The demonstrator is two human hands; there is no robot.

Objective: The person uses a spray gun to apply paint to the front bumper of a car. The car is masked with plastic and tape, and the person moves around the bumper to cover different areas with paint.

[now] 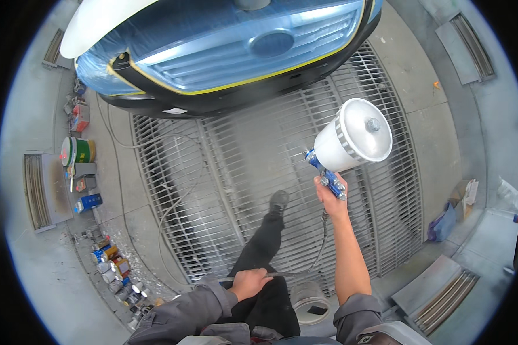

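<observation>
My right hand (331, 199) is wrapped round the grip of a blue spray gun (327, 176), held out to the right over the floor grating. On top of the gun sits a large white paint cup (357, 133) with a pale lid, tilted to the right. From the grip an air hose (324, 230) hangs down, then bends left across my legs. Low in the middle, my left hand (251, 283) is closed round this hose near my thigh. Ahead stands a vehicle front end, its grille under blue masking film (213, 54) edged with yellow tape, above a black bumper (259, 92).
Metal floor grating (385, 190) lies underfoot. Loose hose (161, 230) curves across its left side. Several paint cans and boxes (118, 267) line the left wall. A bucket (309, 302) stands by my legs. A cardboard box (463, 198) and a purple bag (441, 224) sit at right.
</observation>
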